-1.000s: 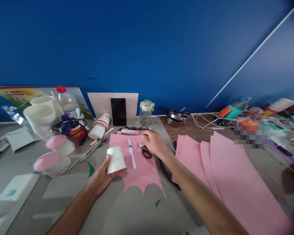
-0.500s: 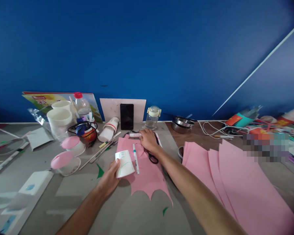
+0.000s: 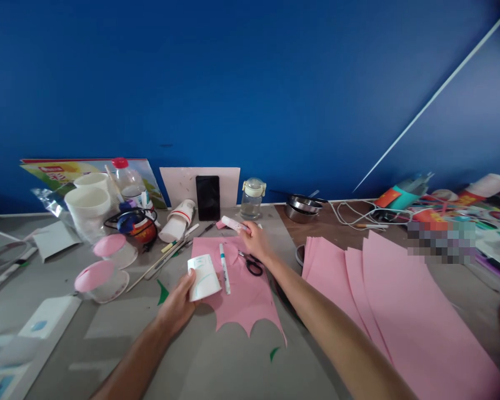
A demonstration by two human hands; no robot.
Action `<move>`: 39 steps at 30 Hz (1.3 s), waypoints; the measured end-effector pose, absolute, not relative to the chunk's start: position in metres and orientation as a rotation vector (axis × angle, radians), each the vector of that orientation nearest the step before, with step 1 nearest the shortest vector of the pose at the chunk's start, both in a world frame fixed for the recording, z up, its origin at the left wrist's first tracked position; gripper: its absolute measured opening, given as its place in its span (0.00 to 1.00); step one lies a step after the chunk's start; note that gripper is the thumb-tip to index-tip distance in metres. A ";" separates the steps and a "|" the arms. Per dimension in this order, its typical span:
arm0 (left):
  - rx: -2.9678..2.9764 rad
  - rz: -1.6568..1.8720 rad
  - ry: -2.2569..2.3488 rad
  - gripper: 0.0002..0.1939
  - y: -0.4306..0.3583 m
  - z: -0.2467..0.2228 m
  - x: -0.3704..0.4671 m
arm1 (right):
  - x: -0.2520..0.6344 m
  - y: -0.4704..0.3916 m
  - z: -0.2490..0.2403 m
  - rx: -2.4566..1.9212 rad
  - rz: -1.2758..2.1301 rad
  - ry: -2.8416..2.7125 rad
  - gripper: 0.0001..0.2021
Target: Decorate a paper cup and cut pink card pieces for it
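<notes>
My left hand (image 3: 179, 303) grips a white paper cup (image 3: 204, 278) with thin blue-green lines drawn on its side, tilted just above the table. In my right hand (image 3: 253, 240) is a white and pink tube that looks like a glue stick (image 3: 233, 224), raised near the back of the work area. Between my hands lies a pink paper sheet (image 3: 245, 305) with a scalloped front edge. A white marker (image 3: 225, 269) with a blue band rests on it beside the cup. Black-handled scissors (image 3: 253, 265) lie under my right wrist, their blades on the sheet.
Left stand two cups topped with pink paper (image 3: 102, 276), stacked white cups (image 3: 87, 205) and a red-capped bottle (image 3: 127, 180). Behind are a phone (image 3: 208, 198) and a glass jar (image 3: 252, 199). Pink sheets (image 3: 420, 311) cover the right, near metal bowls (image 3: 303, 206). Green scraps (image 3: 162, 291) lie about.
My right hand has lifted the glue stick off the table, uncovering the scissors. My left hand keeps the cup in nearly the same place. The view has shifted slightly right.
</notes>
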State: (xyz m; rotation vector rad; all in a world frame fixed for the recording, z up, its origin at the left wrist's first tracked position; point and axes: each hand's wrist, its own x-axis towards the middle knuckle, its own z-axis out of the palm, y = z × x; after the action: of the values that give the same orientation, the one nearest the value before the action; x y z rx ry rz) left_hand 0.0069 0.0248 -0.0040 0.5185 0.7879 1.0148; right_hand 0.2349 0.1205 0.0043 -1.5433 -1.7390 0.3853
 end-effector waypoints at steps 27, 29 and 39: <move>0.613 1.054 0.801 0.16 0.018 -0.002 0.013 | 0.210 0.142 -0.004 -1.658 0.103 -1.868 0.15; 0.620 1.043 0.784 0.16 0.019 -0.002 0.013 | 0.200 0.140 0.007 -1.606 0.105 -1.873 0.14; 0.581 1.030 0.770 0.24 0.018 0.003 0.014 | 0.156 0.142 0.027 -1.343 0.303 -1.957 0.10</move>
State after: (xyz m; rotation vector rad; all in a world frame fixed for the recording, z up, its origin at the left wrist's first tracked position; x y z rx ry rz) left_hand 0.0138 0.0184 0.0033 0.5809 0.7696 1.0304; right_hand 0.1557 0.1424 0.0273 -1.3429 -1.9569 0.3029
